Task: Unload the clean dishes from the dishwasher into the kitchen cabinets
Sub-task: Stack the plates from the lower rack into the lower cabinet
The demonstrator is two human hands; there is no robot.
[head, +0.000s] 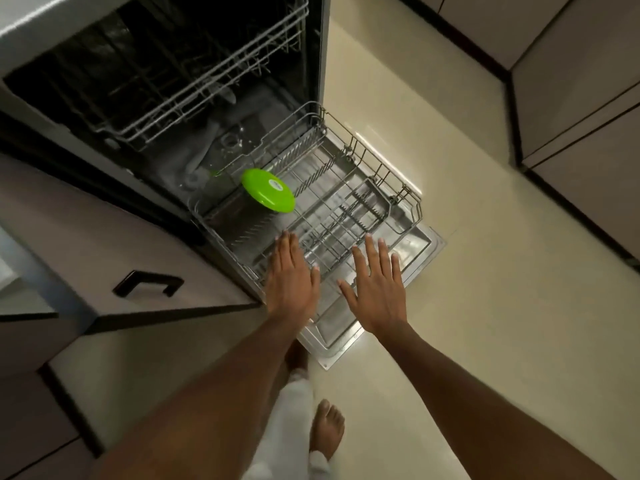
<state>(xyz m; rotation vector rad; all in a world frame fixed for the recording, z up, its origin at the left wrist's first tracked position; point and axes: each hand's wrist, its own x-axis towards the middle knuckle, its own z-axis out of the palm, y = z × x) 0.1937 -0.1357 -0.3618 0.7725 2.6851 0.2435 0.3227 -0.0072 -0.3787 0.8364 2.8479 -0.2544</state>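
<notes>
While both hands — left hand [291, 275], right hand [377, 289] — hover flat-fingered, empty, over the lower rack [408, 199], only a green-lidded container [266, 190] apparently remains inside it.

The dishwasher [166, 74] stands open, with its door [374, 320] lowered flat over the floor [485, 306]. The lower rack [381, 188] is drawn out above the door; the upper rack [214, 98] sits partly inside the tub, behind and above it. A lidded container [266, 190] stands in the rear left part of the lower rack. The left hand [291, 275] and right hand [377, 282] are above the rack's front edge, left beside right. A cabinet drawer [104, 258] adjoins the dishwasher on the left. Further cabinets [571, 98] stand across the floor to the right.
</notes>
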